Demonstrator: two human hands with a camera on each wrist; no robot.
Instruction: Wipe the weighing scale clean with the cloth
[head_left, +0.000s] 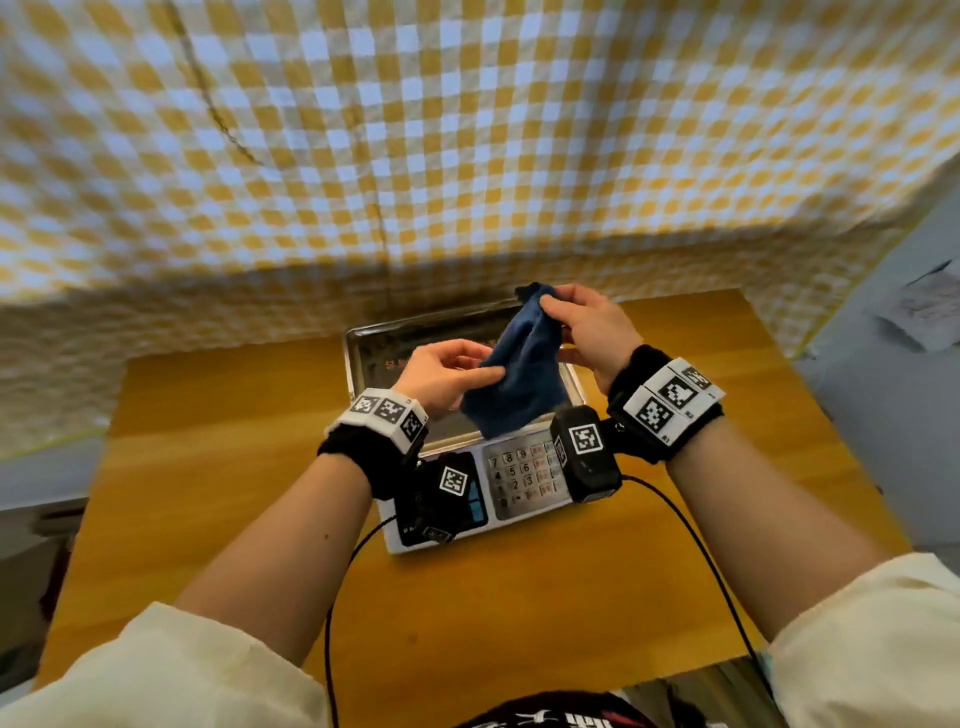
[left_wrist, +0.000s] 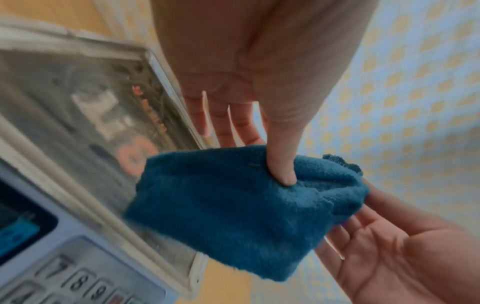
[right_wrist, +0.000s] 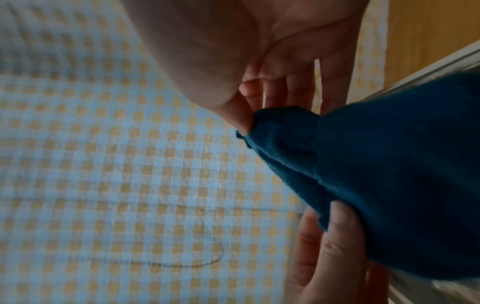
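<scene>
A dark blue cloth (head_left: 519, 382) hangs bunched in the air above the weighing scale's steel pan (head_left: 366, 345), held between both hands. My left hand (head_left: 483, 366) pinches its left side, thumb pressed into the fabric (left_wrist: 283, 170) with the fingers behind it. My right hand (head_left: 556, 312) pinches the cloth's upper corner (right_wrist: 262, 123) between thumb and fingers. The white scale has a grey number keypad (head_left: 519, 478) and a blue display (left_wrist: 15, 232) at its front, partly hidden by the wrist cameras. In the left wrist view the cloth (left_wrist: 233, 205) covers part of the pan (left_wrist: 78, 98).
The scale stands in the middle of a wooden table (head_left: 208, 467). A yellow and white checked sheet (head_left: 467, 130) hangs right behind the table's far edge. Black cables (head_left: 332, 597) run from the wrist cameras toward my body. Pale clutter (head_left: 924, 312) lies off the table at the right.
</scene>
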